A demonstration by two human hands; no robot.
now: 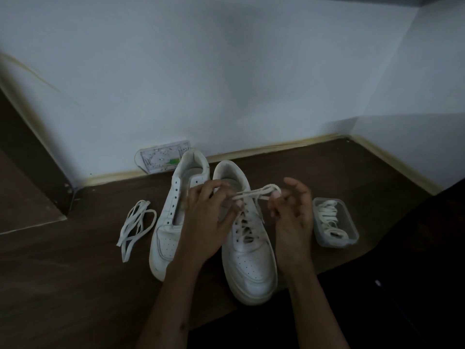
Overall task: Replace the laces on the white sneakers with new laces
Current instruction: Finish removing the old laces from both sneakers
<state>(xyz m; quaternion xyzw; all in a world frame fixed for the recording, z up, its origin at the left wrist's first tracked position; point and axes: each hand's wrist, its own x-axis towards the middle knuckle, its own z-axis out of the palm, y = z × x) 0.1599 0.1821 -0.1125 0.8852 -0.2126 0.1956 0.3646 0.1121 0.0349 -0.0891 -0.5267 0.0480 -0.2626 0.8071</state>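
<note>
**Both hands on the lace ends, right sneaker threaded, left one bare**

Only the head view here, looking down at a dark wooden floor (75, 285) against a white wall (226, 71).

The two white sneakers sit side by side, heels toward the wall, toes toward the person. The right sneaker (249, 263) has a lace (254, 193) threaded through its eyelets, and the free ends are pulled up over the ankle opening. The left hand (208, 222) hovers over the gap between the shoes, thumb and forefinger pinching the lace where the ends cross. The right hand (292, 217) is just beside the shoe's outer side, its fingertips pinching the far loop of the same lace, the other fingers loosely curled. So both hands are grasping the lace, which stretches between them.

The left sneaker (171, 222) has bare eyelets and is partly hidden behind the left forearm.

A loose lace (136, 227) lies in a tangle on the floor left of that shoe, apart from it. On the right, near the right hand, a clear plastic tub (336, 222) holds more laces (329, 215).

A wall plate (161, 157) sits low on the wall behind the heels. The floor stays open to the left, while at the right it drops off into a dark edge just past the tub.
</note>
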